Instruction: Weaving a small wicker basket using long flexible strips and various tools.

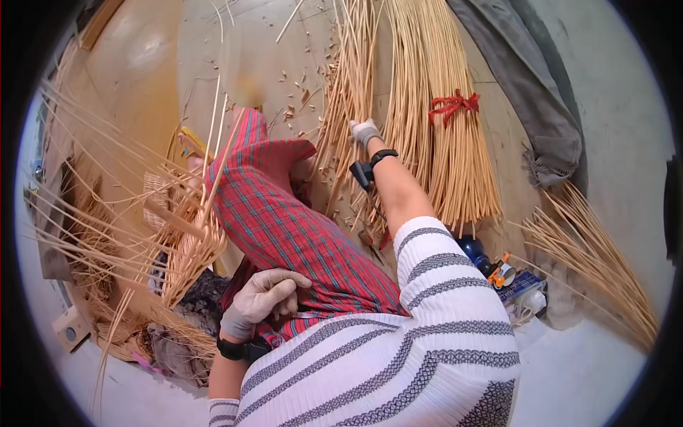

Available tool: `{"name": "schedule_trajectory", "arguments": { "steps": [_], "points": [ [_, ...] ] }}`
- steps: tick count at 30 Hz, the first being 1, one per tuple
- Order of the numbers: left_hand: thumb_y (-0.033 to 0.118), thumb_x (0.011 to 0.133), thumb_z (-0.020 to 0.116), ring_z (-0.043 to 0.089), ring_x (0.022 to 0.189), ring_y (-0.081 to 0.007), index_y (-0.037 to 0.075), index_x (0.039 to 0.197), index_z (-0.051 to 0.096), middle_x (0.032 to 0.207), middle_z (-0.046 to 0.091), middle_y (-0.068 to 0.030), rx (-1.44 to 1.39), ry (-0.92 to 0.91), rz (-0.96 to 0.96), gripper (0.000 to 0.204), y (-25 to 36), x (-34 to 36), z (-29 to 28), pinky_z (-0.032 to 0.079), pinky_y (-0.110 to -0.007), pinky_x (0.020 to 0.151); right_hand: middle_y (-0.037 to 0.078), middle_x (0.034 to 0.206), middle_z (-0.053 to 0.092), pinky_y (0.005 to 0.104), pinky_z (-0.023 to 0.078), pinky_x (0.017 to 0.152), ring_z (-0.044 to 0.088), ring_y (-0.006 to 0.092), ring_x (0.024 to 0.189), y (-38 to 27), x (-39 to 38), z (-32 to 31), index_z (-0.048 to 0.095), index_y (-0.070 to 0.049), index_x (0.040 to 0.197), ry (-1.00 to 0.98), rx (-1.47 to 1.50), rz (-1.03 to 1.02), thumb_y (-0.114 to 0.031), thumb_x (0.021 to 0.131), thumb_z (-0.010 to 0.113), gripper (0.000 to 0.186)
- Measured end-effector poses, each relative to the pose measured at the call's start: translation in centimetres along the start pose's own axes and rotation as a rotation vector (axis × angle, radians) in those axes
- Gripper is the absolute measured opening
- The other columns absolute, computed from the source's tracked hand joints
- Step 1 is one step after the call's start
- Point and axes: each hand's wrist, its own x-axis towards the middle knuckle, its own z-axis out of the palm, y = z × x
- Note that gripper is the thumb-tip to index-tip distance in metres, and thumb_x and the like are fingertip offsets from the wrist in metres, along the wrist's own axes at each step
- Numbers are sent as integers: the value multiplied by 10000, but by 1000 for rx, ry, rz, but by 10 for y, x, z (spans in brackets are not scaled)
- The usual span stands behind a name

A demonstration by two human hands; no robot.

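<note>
My gloved right hand (364,134) grips pale, thin canes in a loose bundle (354,57) that fans out on the floor. My gloved left hand (270,295) rests curled on my lap over red plaid cloth (299,242), with nothing visible in it. An unfinished woven cane piece (196,245), with long loose strands sticking out, stands at my left. A thicker bundle of canes (462,164) with a red tie (454,105) lies right of my right hand.
A dark grey cloth (519,92) runs along the upper right. More canes (597,263) fan out at the right, near blue and orange tools (491,263). Cane offcuts (290,112) scatter over the floor (256,57). A wooden block (70,331) sits at lower left.
</note>
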Motion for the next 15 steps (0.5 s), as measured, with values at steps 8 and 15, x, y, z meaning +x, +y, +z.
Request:
{"name": "schedule_trajectory", "arguments": {
  "steps": [8, 15],
  "points": [
    [230, 1007, 609, 565, 529, -60, -32, 1125, 710, 675, 681, -33, 41, -11, -89, 304, 15, 13, 4, 452, -196, 520, 192, 1266, 630, 407, 508, 982, 623, 310, 1146, 55, -70, 70, 479, -113, 1426, 713, 577, -282, -344, 905, 709, 615],
    [283, 1020, 606, 527, 457, -68, -28, 1109, 694, 594, 637, -42, 84, -83, 131, 334, -3, 21, 6, 385, -232, 390, 61, 1019, 727, 348, 558, 703, 691, 183, 837, 269, -274, 192, 703, -43, 1114, -325, 696, -14, -436, 936, 686, 432]
  ]
}}
